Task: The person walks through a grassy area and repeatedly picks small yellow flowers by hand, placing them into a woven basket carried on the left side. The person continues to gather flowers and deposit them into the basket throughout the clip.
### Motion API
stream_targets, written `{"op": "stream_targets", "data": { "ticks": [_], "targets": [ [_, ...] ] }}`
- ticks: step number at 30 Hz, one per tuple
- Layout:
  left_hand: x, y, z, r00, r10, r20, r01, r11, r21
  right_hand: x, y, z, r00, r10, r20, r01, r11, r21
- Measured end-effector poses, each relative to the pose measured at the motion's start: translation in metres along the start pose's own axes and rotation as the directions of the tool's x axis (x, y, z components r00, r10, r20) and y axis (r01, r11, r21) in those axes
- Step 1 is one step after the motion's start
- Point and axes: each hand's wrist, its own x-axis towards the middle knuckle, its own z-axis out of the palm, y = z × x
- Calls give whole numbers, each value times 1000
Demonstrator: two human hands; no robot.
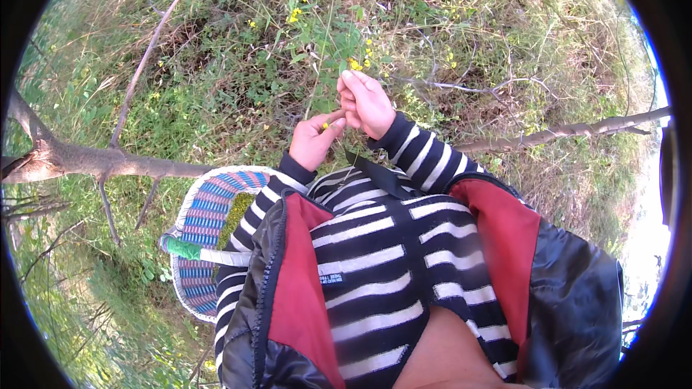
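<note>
In front of me both hands are close together over a thin wild plant with small yellow flowers [354, 64]. My left hand [314, 139] has a small yellow flower bud [325, 126] between thumb and fingers. My right hand [367, 104] is raised beside it, thumb and forefinger pinched at the plant's stem just below the flowers. The other fingers of that hand curl inward, near the left fingertips. At my left side hangs a woven basket [203, 216] in blue, pink and white, with a green-wrapped handle [184, 248]. Small yellow-green buds or flowers [233, 219] lie inside it, partly hidden by my sleeve.
A thick branch [124, 165] reaches from the left to the basket's rim. Another bare branch [567, 132] extends at the right, with a thin twig [470, 88] above it. A slender branch [146, 59] rises at upper left. Grass and weeds with more yellow flowers [294, 15] cover the slope.
</note>
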Motion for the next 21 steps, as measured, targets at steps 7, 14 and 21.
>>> {"op": "stream_targets", "data": {
  "ticks": [7,14,21],
  "targets": [
    [-2,2,-6,999,-7,-54,5,1000,-31,3,-14,-13,917,234,325,-387,723,573],
    [-1,-3,-5,997,27,-72,-30,999,-41,1,-11,-10,903,253,348,-420,690,589],
    [1,-5,2,986,150,72,-166,894,417,-40,-52,21,747,471,470,-432,880,-196]
  ]
}}
